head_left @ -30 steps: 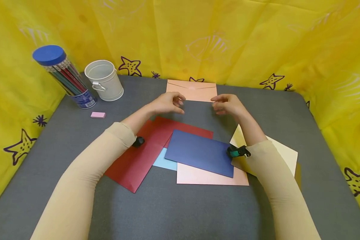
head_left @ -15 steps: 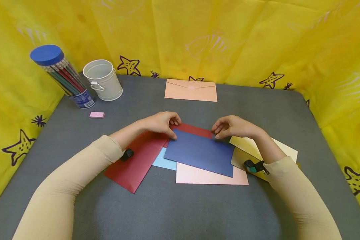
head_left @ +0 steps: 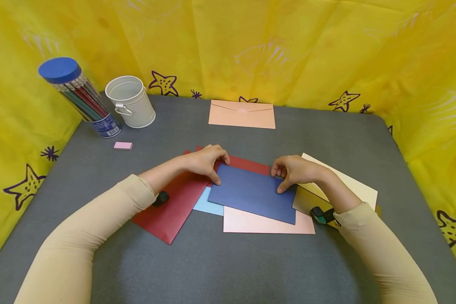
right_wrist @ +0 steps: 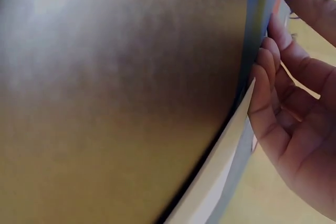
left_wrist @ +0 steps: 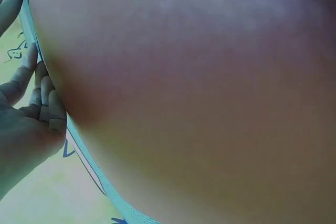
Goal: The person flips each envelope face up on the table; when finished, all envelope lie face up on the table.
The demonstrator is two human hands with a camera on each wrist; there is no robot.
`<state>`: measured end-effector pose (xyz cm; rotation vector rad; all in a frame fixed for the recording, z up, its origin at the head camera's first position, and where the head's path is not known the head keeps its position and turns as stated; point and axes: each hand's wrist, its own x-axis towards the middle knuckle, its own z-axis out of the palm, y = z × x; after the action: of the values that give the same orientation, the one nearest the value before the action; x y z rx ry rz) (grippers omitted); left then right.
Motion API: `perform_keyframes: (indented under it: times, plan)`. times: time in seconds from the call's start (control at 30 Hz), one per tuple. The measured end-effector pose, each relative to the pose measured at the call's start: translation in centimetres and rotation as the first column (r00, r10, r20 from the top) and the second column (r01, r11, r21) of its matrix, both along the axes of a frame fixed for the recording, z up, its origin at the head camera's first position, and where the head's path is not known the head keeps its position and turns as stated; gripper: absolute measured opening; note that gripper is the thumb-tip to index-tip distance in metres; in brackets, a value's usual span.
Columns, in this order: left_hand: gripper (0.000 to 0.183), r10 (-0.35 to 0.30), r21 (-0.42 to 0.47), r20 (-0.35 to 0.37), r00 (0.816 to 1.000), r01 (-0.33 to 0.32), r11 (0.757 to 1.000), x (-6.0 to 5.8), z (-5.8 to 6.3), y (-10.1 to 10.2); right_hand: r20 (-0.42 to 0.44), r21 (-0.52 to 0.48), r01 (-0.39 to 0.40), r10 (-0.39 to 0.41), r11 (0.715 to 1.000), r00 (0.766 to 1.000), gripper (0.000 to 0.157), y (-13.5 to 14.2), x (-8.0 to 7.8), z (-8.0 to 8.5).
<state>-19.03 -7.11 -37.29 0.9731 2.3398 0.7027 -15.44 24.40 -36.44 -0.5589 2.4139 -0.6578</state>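
Yellow patterned cloth: across the upper frame, behind a grey tabletop. Arms, two, in beige sleeves: left arm slanting up from lower left, right arm from lower right, both angled in toward the centre. Clear pencil tub, blue-lidded, upper left: in it we list many pencils, green and dark red among them. White bucket, just beside it: we see its inner wall but cannot make out its bottom. Blue envelope, centre frame, lying over parts of a pale pink envelope. Left hand: thumb and fingers moderately spread at the blue envelope's upper left corner. Right hand: narrower, thumb on its face near the upper right corner, fingers curved at the far edge. Whether either hand pinches it, we cannot tell. Pink eraser, left of frame, below the bucket.
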Motion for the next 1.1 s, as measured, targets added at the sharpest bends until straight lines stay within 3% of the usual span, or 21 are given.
perform_keyframes:
  times: [0.3,0.83,0.97,1.1]
  plan:
    - [0.053,0.014,-0.04,0.01,1.0,-0.013,0.999,0.3,0.4,0.3,-0.033,0.007,-0.019,0.019,1.0,0.999,0.041,-0.4,0.3,0.1]
    - [0.042,0.052,-0.019,0.031,0.998,-0.051,0.999,-0.3,1.2,0.5,0.023,-0.065,-0.023,0.025,0.998,0.999,0.034,0.5,-0.2,-0.1]
    - [0.043,0.07,0.013,0.072,0.995,-0.071,0.997,-0.4,1.4,0.4,0.03,-0.087,-0.029,0.032,0.996,0.999,0.033,0.5,-0.2,-0.1]
    - [0.044,0.081,0.055,0.168,0.982,-0.092,0.994,-0.7,1.5,-0.1,0.04,-0.102,-0.027,0.031,0.994,0.999,0.034,0.4,-0.2,-0.1]
